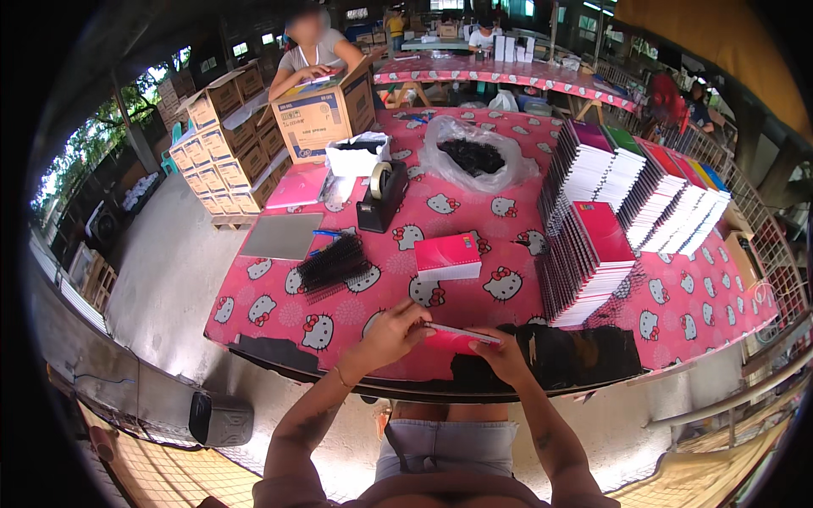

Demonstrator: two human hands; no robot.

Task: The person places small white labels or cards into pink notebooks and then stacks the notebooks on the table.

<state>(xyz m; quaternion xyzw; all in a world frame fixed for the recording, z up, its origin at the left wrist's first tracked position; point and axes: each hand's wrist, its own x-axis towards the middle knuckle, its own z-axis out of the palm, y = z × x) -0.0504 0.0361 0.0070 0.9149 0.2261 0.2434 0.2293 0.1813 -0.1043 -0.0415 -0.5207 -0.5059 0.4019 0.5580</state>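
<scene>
Near the front edge of the table, a thin pink-covered notebook [453, 340] is held between my two hands. My left hand [395, 332] is closed on its left end, fingers bent over the edge. At the other end, my right hand [501, 349] grips it with the thumb on top. Just beyond lies a short stack of pink-covered notebooks [447, 254]. To the left of that is a bunch of black spiral binding coils [332, 266]. A tall stack of spiral-bound pink notebooks [593, 262] stands to the right.
A black tape dispenser [378, 207], a white box [358, 157] and a plastic bag [478, 157] of black pieces occupy the far side. A grey board [279, 236] lies left. Coloured notebook stacks [660, 195] line the right. Across the table, a person leans on a carton [318, 118].
</scene>
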